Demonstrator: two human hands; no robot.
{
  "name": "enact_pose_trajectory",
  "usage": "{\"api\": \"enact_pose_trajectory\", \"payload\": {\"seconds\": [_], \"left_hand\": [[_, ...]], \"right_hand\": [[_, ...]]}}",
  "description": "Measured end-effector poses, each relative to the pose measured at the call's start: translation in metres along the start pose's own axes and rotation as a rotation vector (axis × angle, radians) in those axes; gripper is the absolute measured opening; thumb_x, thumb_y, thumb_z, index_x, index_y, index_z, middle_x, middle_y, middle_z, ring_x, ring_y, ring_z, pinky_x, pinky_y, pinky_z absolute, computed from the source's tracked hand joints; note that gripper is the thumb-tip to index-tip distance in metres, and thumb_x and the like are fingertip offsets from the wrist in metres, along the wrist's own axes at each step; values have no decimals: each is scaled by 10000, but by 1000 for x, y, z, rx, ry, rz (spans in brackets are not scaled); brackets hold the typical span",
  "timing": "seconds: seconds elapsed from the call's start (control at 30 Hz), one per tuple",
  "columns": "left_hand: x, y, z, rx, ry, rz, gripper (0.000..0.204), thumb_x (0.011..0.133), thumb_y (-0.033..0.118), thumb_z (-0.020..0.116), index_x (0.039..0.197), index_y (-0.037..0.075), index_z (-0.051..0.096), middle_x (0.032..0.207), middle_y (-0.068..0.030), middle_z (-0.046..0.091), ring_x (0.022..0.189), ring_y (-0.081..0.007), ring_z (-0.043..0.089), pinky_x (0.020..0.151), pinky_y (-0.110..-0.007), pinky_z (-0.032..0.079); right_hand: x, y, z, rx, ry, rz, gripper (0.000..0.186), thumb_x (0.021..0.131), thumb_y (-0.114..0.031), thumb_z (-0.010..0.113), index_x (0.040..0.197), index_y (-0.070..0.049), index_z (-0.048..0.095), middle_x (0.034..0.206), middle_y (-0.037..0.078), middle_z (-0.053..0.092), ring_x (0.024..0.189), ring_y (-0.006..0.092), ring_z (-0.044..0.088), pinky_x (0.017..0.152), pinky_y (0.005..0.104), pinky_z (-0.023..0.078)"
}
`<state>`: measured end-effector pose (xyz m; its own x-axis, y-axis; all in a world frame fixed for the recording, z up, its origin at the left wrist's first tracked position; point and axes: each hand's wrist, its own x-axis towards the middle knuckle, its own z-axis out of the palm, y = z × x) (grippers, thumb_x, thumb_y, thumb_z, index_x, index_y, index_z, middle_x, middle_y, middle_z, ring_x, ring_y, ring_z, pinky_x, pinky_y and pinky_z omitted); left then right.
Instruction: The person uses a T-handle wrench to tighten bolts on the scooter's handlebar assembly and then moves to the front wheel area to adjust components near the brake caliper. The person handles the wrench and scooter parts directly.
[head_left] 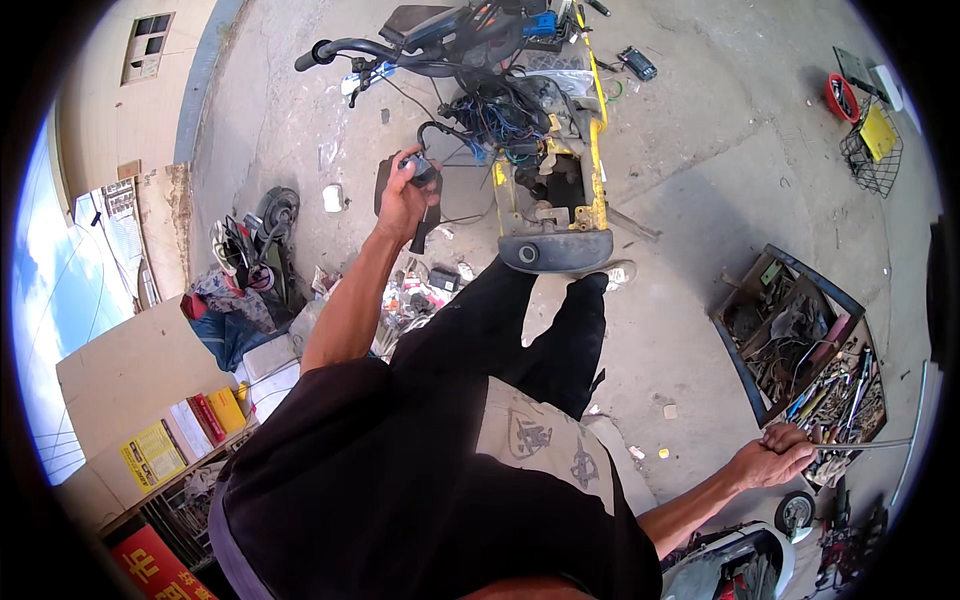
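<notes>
My left hand (408,192) is closed on a small dark grey part (420,172), with a flat dark piece below it, left of a partly stripped scooter. The scooter has a yellow frame (597,160), black handlebars (365,48), a bundle of wires (495,120) and a black front panel (555,250) near my legs. My right hand (780,457) grips a long metal T-handle wrench (870,447) at the lower right, over the edge of a box of tools.
An open toolbox (772,340) sits at right, scooters (270,250) at left and lower right (730,570). Cardboard and cartons (150,420) are stacked lower left. Scrap (420,300) litters the ground by my legs. A red basin (842,97) and wire basket (870,160) lie upper right.
</notes>
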<state>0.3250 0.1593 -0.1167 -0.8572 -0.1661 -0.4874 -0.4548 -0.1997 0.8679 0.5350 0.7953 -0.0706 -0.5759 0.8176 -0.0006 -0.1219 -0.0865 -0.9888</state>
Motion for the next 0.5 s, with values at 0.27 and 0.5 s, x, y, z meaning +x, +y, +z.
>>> {"api": "enact_pose_trajectory", "payload": {"seconds": [0.27, 0.5], "left_hand": [[19, 1, -21, -189, 18, -63, 537, 1099, 596, 327, 1267, 154, 582, 992, -79, 677, 749, -154, 519, 633, -315, 418], [33, 1, -43, -453, 1, -104, 522, 1083, 444, 333, 1136, 27, 642, 880, -131, 660, 830, -225, 621, 631, -353, 454]], "right_hand": [[-236, -38, 206, -289, -555, 470, 273, 1110, -219, 530, 1161, 28, 634, 714, -7, 513, 583, 61, 420, 522, 228, 312], [-294, -37, 322, -567, -870, 406, 380, 1088, -158, 572, 1446, -33, 602, 745, 26, 577, 639, 88, 541, 598, 253, 463]]}}
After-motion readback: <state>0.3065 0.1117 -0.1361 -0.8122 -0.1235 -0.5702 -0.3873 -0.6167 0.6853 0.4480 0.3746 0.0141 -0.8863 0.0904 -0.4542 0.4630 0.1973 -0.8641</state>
